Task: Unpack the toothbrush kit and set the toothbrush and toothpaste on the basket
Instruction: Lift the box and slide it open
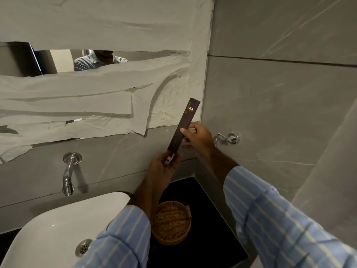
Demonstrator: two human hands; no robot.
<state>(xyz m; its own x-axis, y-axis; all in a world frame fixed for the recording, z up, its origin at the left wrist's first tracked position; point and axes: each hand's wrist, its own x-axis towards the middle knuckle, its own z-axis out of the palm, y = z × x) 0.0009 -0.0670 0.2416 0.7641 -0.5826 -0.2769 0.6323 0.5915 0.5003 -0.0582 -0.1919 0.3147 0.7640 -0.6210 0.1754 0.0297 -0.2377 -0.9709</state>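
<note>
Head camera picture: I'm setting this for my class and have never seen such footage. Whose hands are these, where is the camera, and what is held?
There is no machine: a person wears the camera on the head, looking down. The right hand and left hand hold a long dark brown cardboard kit box, something red and white showing at its lower end. Below, a round woven wicker basket sits empty on a black counter, beside a white basin.
</note>
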